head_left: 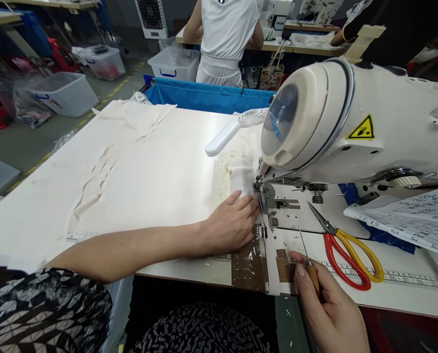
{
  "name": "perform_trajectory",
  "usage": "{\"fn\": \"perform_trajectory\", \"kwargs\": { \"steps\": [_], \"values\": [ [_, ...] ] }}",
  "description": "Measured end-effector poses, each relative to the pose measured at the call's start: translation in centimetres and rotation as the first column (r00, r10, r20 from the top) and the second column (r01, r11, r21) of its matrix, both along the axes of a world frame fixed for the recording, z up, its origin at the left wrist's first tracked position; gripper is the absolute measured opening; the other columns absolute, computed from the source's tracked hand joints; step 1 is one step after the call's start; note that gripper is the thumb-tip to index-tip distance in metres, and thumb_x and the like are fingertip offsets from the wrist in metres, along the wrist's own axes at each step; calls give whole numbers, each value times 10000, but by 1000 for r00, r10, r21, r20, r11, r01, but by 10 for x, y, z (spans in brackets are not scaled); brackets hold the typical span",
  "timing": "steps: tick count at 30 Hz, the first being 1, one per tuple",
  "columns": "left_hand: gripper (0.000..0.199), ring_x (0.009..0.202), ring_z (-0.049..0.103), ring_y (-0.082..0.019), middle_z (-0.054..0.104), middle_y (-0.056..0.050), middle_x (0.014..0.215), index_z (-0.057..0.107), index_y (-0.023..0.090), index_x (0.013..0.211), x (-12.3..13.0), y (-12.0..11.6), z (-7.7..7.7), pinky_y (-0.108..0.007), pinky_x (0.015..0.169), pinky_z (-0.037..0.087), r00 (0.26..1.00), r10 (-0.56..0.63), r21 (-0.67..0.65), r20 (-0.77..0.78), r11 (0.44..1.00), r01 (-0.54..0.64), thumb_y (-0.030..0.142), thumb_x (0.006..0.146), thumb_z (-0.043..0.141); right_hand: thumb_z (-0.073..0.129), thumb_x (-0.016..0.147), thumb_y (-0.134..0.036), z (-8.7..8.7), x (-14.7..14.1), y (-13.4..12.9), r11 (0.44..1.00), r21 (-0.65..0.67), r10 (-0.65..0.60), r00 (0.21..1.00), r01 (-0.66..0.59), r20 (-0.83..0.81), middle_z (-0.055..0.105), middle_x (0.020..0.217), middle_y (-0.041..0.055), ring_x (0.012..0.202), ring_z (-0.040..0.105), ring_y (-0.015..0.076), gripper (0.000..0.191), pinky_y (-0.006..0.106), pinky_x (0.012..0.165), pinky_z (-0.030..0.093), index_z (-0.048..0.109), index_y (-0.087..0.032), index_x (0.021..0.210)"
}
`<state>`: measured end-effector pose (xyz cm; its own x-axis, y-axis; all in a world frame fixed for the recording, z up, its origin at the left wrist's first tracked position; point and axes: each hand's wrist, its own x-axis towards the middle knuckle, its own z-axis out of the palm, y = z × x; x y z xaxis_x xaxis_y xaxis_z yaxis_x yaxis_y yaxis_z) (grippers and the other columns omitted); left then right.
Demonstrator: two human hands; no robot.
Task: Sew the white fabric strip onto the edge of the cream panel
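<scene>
My left hand (233, 223) lies flat with its fingers stretched over a white fabric piece (243, 179) beside the presser foot (257, 184) of the sewing machine (314, 113). The fingertips are close to the needle area, partly hidden there. A narrow white strip (273, 264) runs from the machine's metal guide over the table's front edge. My right hand (327, 304) is closed round the wooden handle of an awl (312, 277), its thin metal point directed up and away from me. To the right of that hand lie scissors (347, 250) with one red and one yellow handle.
Thin cream fabric pieces (97, 176) lie on the left of the white table (160, 181). A written paper sheet (413, 220) sits at the right. Beyond the table are a blue cloth trough (211, 95), plastic bins (66, 93) and a person in white (226, 34).
</scene>
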<state>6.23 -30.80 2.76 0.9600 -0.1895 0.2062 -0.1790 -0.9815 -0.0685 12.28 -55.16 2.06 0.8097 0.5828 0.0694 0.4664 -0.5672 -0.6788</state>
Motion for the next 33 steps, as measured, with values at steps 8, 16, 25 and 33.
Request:
{"fn": "perform_trajectory", "kwargs": {
  "steps": [8, 16, 25, 33],
  "values": [
    [440, 1225, 505, -291, 571, -183, 1335, 558, 30, 1270, 0, 0, 3, -442, 1089, 342, 1000, -4, 6, -8, 1000, 4, 298, 956, 406, 593, 898, -508, -1, -6, -1, 987, 99, -114, 990, 123, -88, 746, 1113, 83, 959, 720, 246, 427, 223, 637, 591, 674, -209, 1191],
    [451, 1238, 491, -284, 552, -177, 1352, 547, 25, 1286, 5, 6, 0, -413, 1066, 364, 1000, 9, 2, -18, 1000, -9, 300, 974, 372, 582, 938, -414, 7, -17, 8, 959, 242, -152, 988, 149, -7, 724, 964, 44, 807, 704, 163, 310, 200, 672, 571, 621, -231, 1185],
    [369, 1103, 518, -265, 575, -173, 1252, 569, 33, 1207, 14, 15, 3, -376, 942, 429, 996, 41, -82, -73, 996, -47, 251, 960, 401, 492, 990, -185, 2, -11, 61, 925, 158, 233, 844, -346, 482, 669, 886, 59, 789, 663, 147, 190, 209, 666, 495, 614, -147, 1131],
    [341, 1118, 528, -260, 593, -174, 1219, 608, 39, 1131, 15, 16, 2, -368, 934, 426, 998, 18, -113, -54, 993, -24, 203, 991, 345, 424, 1004, -177, -2, -5, 88, 959, -133, 273, 682, -252, 678, 697, 824, 38, 628, 635, 135, 232, 230, 513, 412, 639, -125, 1073]
  ]
}}
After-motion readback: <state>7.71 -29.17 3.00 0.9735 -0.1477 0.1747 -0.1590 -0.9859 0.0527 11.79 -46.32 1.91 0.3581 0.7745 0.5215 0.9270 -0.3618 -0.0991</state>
